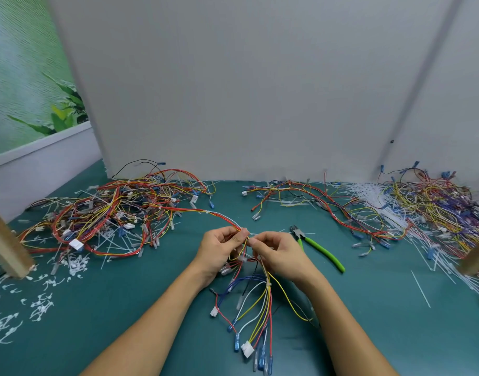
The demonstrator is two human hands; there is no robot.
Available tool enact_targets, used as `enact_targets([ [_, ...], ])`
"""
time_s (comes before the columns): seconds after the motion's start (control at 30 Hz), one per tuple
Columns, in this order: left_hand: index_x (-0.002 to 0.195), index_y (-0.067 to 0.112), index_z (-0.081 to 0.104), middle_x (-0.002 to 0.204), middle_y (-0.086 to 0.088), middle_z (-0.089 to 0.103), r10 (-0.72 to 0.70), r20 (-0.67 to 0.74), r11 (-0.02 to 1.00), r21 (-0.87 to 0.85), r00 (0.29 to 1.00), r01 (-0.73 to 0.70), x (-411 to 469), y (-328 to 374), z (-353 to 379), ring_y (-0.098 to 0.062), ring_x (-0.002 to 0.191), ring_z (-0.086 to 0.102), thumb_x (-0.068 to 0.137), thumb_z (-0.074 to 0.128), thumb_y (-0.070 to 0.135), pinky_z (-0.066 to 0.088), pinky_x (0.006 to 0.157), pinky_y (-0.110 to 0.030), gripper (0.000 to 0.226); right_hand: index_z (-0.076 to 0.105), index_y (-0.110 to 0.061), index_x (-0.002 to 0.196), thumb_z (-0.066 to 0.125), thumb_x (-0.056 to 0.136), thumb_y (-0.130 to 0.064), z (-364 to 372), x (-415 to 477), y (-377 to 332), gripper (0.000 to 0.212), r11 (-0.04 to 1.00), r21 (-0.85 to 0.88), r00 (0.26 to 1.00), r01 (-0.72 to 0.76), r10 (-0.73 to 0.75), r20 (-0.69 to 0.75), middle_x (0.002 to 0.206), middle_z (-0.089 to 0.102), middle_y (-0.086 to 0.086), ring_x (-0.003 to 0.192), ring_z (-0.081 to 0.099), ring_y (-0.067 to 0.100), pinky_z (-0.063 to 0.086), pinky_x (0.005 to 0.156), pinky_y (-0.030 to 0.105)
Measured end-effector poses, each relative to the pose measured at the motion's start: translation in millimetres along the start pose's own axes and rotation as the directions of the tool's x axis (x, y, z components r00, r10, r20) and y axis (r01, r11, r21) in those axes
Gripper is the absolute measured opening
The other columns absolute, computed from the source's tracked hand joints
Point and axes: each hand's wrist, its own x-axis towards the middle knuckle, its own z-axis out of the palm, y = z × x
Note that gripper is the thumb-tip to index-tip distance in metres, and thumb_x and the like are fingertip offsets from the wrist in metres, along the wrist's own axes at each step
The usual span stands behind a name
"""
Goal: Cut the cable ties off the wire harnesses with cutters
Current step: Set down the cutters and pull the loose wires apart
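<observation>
A big pile of wire harnesses (108, 213) is lying on the left. In the middle, the left hand (219, 252) is gripping one wire harness (266, 302), and the right hand (280, 253) is pinching its wires just beside. The green cutters (318, 249) are lying untouched near the right hand. Best to hold the wires tight and snip only the white cable tie (268, 284).

Multicoloured harness (267, 301) held, green cutters (321, 250) lying beside

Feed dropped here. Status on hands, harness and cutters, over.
Left hand and right hand both pinching the harness. Cutters lying on the table, right of the right hand. Nothing between hand and cutters.
</observation>
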Motion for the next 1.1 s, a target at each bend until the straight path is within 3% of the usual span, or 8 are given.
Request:
enact_targets([
  [0.13, 0.089, 0.013, 0.078, 0.067, -0.009, 0.056, -0.018, 0.032, 1.000, -0.008, 0.999, 0.018, 0.1, -1.7, -3.1, -0.016, 0.057, 0.051, 0.087, 0.070, 0.031, 0.056, 0.060, -0.035, 0.020, 0.074, -0.022, 0.084, 0.064, 0.101, -0.031, -0.6, -0.2, -3.1, 0.022, 1.000, -0.006, 1.000, -0.011, 0.011, -0.024, 0.056, 0.062, -0.012, 0.049, 0.053, 0.002, 0.044, 0.055, 0.023],
  [0.23, 0.097, 0.011, 0.077, 0.083, -0.015, 0.063, -0.015, 0.063, 1.000, -0.008, 0.998, 0.015, -0.7, -1.3, -1.5, -0.019, 0.068, 0.053, 0.081, 0.075, 0.031, 0.051, 0.074, -0.043, 0.025, 0.073, -0.019, 0.081, 0.062, 0.102, -0.029, -0.2, 0.0, -3.6, 0.025, 1.000, 0.010, 0.998, -0.029, 0.030, -0.047, 0.057, 0.061, -0.011, 0.050, 0.051, 0.004, 0.043, 0.057, 0.026],
  [0.43, 0.092, 0.006, 0.069, 0.072, -0.008, 0.061, 0.002, 0.008, 1.000, -0.012, 1.000, -0.002, -3.8, 0.6, 0.8, -0.014, 0.055, 0.050, 0.077, 0.075, 0.028, 0.047, 0.052, -0.023, 0.027, 0.075, -0.022, 0.085, 0.064, 0.100, -0.042, 1.2, -1.3, -3.6, 0.027, 0.998, -0.043, 0.998, 0.043, -0.045, -0.044, 0.070, 0.069, -0.010, 0.059, 0.058, -0.001, 0.046, 0.061, 0.018],
  [0.63, 0.084, 0.007, 0.071, 0.073, -0.004, 0.069, -0.099, -0.062, 0.994, -0.046, 0.993, 0.096, 0.4, 4.6, 4.7, -0.019, 0.065, 0.062, 0.091, 0.056, 0.045, 0.054, 0.064, -0.031, 0.042, 0.075, -0.017, 0.084, 0.063, 0.102, -0.028, 1.6, -1.1, -5.9, 0.024, 0.999, -0.003, 0.989, 0.046, -0.046, -0.143, 0.062, 0.064, -0.010, 0.056, 0.053, 0.003, 0.042, 0.056, 0.015],
  [0.8, 0.092, 0.005, 0.072, 0.092, -0.020, 0.074, -0.053, 0.053, 0.999, -0.003, 0.997, 0.053, -5.0, 6.2, 3.1, -0.024, 0.079, 0.070, 0.083, 0.072, 0.037, 0.055, 0.068, -0.025, 0.034, 0.069, -0.005, 0.077, 0.059, 0.104, -0.021, -1.0, -4.4, -13.0, 0.033, 0.995, 0.095, 0.983, 0.015, 0.003, -0.183, 0.053, 0.054, -0.005, 0.047, 0.038, 0.009, 0.031, 0.047, 0.022],
  [0.9, 0.091, 0.009, 0.075, 0.099, -0.025, 0.073, -0.066, 0.099, 0.997, -0.023, 0.993, 0.068, -7.4, 7.3, 3.4, -0.025, 0.081, 0.070, 0.077, 0.079, 0.031, 0.056, 0.072, -0.029, 0.026, 0.065, -0.008, 0.075, 0.057, 0.105, -0.019, -1.8, -4.8, -16.1, 0.033, 0.990, 0.138, 0.984, 0.014, 0.011, -0.179, 0.047, 0.052, -0.012, 0.042, 0.038, 0.003, 0.032, 0.045, 0.016],
  [1.0, 0.082, 0.010, 0.077, 0.087, -0.022, 0.074, -0.039, 0.074, 0.999, -0.010, 0.997, 0.040, -8.4, 9.0, 4.1, -0.031, 0.073, 0.060, 0.084, 0.072, 0.031, 0.050, 0.063, -0.032, 0.022, 0.066, -0.006, 0.079, 0.055, 0.106, -0.019, -3.4, -4.3, -16.4, 0.033, 0.984, 0.178, 0.981, 0.004, 0.031, -0.193, 0.050, 0.054, -0.013, 0.045, 0.042, 0.002, 0.035, 0.046, 0.013],
  [1.1, 0.084, -0.001, 0.071, 0.075, -0.012, 0.072, -0.015, 0.047, 1.000, -0.008, 0.999, 0.015, -7.6, 10.6, 4.1, -0.021, 0.054, 0.056, 0.092, 0.062, 0.033, 0.048, 0.052, -0.026, 0.037, 0.071, 0.002, 0.093, 0.046, 0.110, -0.023, -3.5, -2.7, -14.1, 0.039, 0.964, 0.266, 0.978, -0.019, 0.073, -0.197, 0.062, 0.060, -0.003, 0.047, 0.039, 0.008, 0.034, 0.045, 0.018],
])
